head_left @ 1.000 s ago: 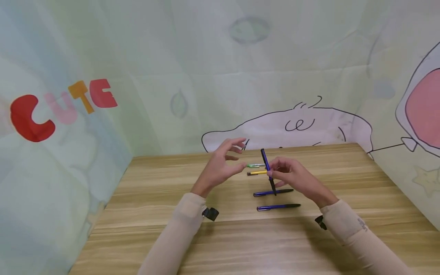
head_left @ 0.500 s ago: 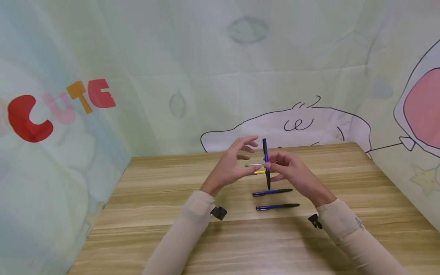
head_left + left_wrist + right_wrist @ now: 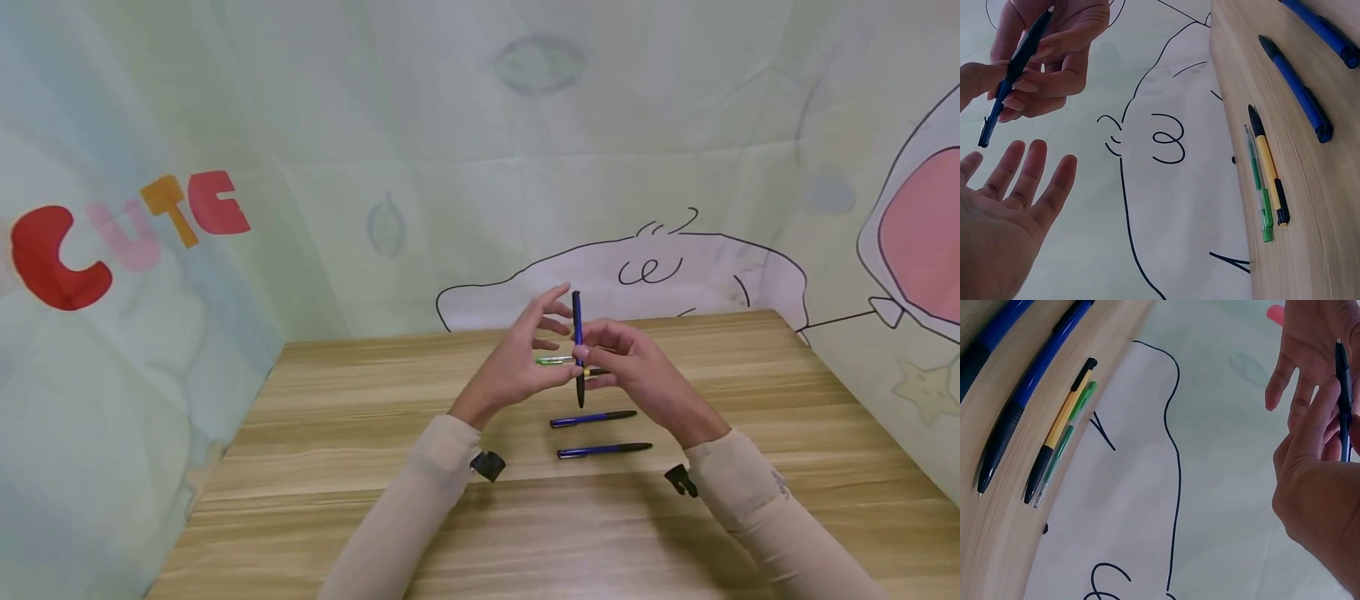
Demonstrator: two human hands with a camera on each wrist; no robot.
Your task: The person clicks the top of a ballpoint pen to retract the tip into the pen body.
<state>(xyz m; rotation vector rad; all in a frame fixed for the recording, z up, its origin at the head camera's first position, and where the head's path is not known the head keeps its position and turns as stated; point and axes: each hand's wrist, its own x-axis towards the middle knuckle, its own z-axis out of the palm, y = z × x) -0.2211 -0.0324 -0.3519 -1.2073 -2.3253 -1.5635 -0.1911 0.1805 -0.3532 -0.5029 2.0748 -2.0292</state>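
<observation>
My right hand (image 3: 637, 367) pinches a blue pen (image 3: 577, 312) between thumb and fingers. The pen stands nearly upright above the table, its black tip end pointing down. Close on its left is my left hand (image 3: 517, 360), fingers spread and slightly bent; its thumb meets or nearly meets the pen's lower part. Two more blue pens (image 3: 592, 419) lie on the table below the hands. Behind them lie a green pen (image 3: 1260, 194) and a yellow pen (image 3: 1266, 153) side by side, plain in the left wrist view but partly hidden by the hands in the head view.
The wood-grain table (image 3: 337, 433) reaches back to a printed cloth (image 3: 420, 167) that hangs behind it and along both sides. Black straps (image 3: 489, 465) show at the cuffs of both light sleeves.
The held pen has turned from a slant to nearly upright and risen slightly with my right hand. My left hand has come in from the left, up to the pen.
</observation>
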